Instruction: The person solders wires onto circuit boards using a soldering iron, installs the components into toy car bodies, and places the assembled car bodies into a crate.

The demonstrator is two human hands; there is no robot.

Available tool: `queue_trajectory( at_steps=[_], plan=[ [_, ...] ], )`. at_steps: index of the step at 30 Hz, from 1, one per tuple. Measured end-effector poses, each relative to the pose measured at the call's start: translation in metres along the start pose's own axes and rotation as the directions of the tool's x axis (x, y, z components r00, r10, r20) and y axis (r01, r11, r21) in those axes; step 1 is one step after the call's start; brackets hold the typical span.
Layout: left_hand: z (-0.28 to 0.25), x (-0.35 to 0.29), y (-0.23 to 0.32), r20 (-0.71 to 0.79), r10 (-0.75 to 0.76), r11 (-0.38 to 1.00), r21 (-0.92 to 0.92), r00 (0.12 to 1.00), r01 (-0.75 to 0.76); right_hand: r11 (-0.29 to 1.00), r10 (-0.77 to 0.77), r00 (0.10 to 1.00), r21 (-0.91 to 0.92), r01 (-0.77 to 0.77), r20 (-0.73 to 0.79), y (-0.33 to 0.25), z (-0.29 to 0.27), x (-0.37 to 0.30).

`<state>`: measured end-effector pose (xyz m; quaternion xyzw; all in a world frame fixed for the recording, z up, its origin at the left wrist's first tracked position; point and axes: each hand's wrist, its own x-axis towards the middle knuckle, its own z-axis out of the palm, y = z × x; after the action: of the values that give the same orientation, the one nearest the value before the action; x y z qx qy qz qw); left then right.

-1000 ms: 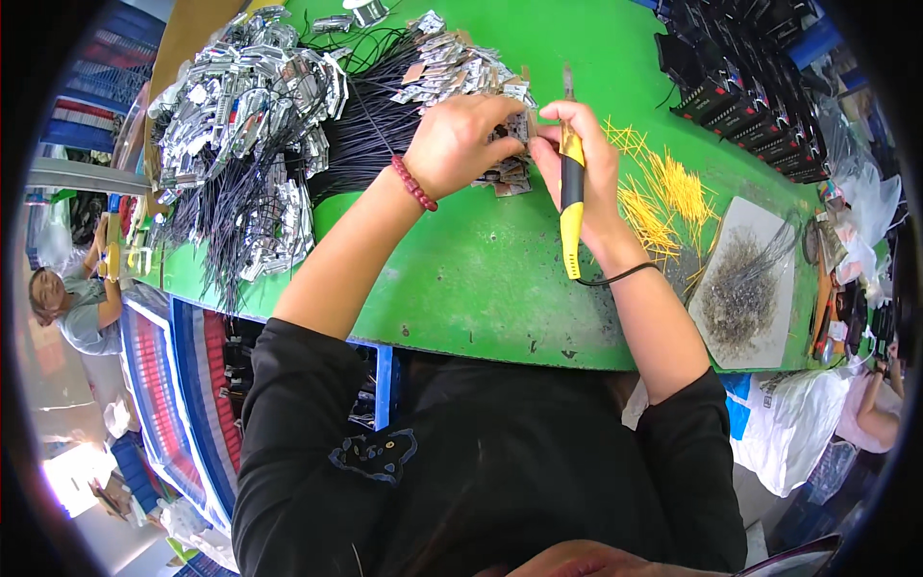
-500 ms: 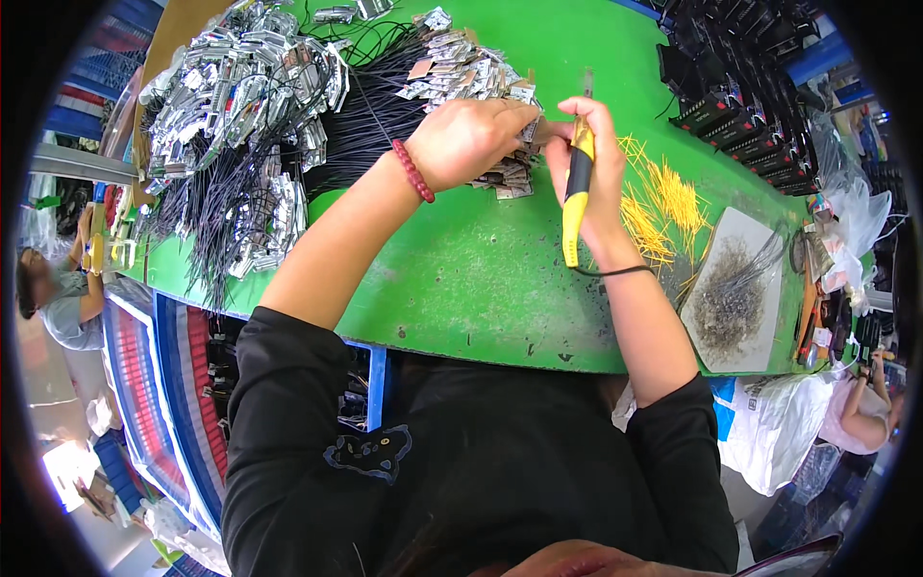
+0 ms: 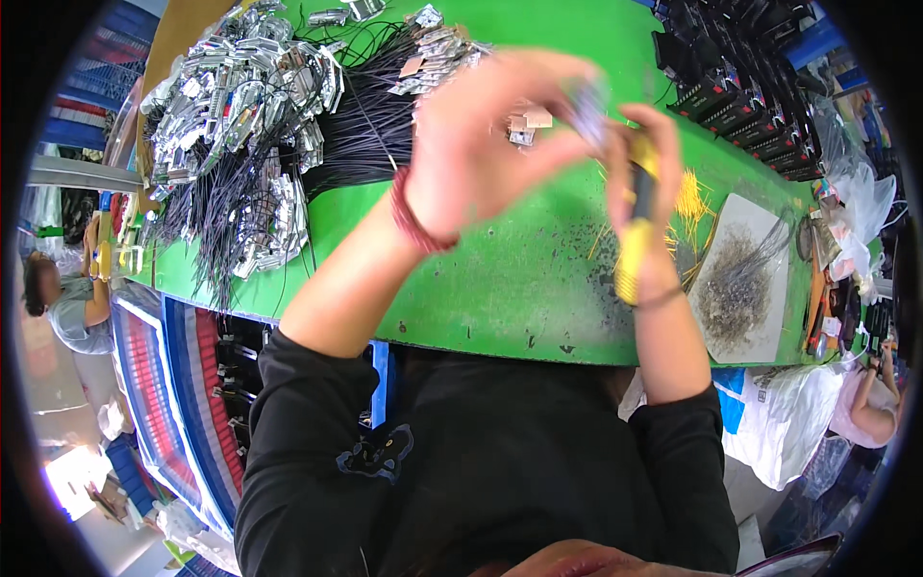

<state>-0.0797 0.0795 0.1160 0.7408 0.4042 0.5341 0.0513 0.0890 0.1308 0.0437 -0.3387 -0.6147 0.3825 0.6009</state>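
Observation:
My left hand (image 3: 500, 135), with a red bead bracelet at the wrist, is lifted over the green table and smeared by motion. Between its thumb and fingers it pinches a small silvery part (image 3: 588, 113), too blurred to make out. Close by on the right, my right hand (image 3: 654, 183) is closed round a yellow and black utility knife (image 3: 633, 240); its blade end is lost in the blur. Behind my left hand lies a bundle of black cables with small silvery metal ends (image 3: 437, 58), partly hidden. A few small tan and silver pieces (image 3: 527, 123) show past my fingers.
A large heap of silvery parts with black cables (image 3: 240, 87) covers the table's left. Yellow thin strips (image 3: 690, 204) lie right of my hands, beside a white board (image 3: 735, 288) with dark scraps. Black boxes (image 3: 735, 120) stand far right. People sit at both sides.
My left hand has come up and right from the cable bundle with a small silvery part. My right hand has moved right and slightly down with the knife.

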Motion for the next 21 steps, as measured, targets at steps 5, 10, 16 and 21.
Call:
queue_trajectory(
  at_steps=[5, 10, 16, 21],
  plan=[
    [0.037, -0.025, 0.054, 0.184, 0.254, 0.964, 0.030, 0.950, -0.263, 0.966, 0.098, 0.977, 0.217, -0.139, 0.188, -0.056, -0.073, -0.047],
    [0.062, -0.052, 0.062, 0.279, 0.106, 0.994, -0.021, 0.954, -0.105, 0.953, 0.176, 0.971, 0.218, -0.209, 0.164, -0.063, -0.098, -0.084],
    [0.051, -0.077, 0.065, 0.407, -0.124, 0.982, -0.078, 0.905, 0.169, 0.979, 0.192, 0.973, -0.095, -0.181, 0.129, -0.055, -0.118, -0.104],
    [0.012, -0.125, 0.034, 0.506, -0.353, 0.935, 0.190, 0.787, 0.298, 0.912, 0.360, 0.905, -0.288, -0.291, 0.226, -0.030, -0.129, -0.129]
  ],
)
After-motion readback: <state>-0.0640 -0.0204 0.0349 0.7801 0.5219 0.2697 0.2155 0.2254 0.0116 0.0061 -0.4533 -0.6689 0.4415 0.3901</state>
